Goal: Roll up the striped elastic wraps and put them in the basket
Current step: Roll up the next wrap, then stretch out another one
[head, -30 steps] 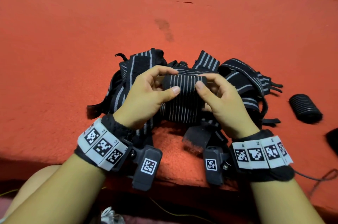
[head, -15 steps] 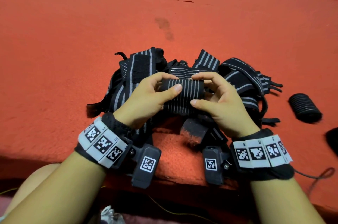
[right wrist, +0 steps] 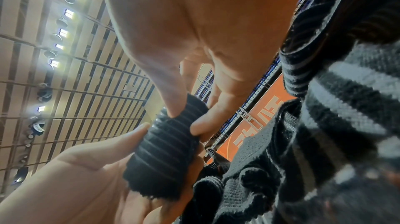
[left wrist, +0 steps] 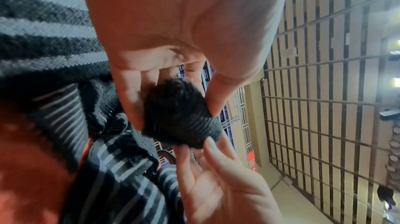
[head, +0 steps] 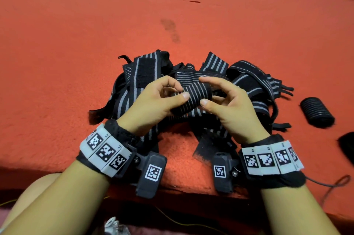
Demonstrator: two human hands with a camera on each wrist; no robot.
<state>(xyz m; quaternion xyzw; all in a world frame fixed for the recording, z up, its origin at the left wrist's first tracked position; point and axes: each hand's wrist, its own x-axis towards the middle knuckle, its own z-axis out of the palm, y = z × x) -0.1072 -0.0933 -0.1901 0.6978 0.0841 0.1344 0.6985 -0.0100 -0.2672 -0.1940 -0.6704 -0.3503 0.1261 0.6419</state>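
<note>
Red carpeted floor point(head: 76, 62), fuzzy nap. Heap of loose wraps point(head: 249, 83), ribbed black elastic, grey stripes, on it. Finished roll point(head: 317, 113), ribbed cylinder, well apart at right. Partly rolled wrap point(head: 193, 96) above heap: left hand point(head: 151, 104) pinches one end, thumb over; right hand point(head: 228, 104) grips other end, fingers point(right wrist: 201, 125) curled.

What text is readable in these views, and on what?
Nothing reads cleanly.
Wristband tags: coded square patterns; the tiny print beside them is too small to read.
Orange banner: large white characters, tilted and partly hidden, not legible.
Red sign: white lettering, too blurred to read.
</note>
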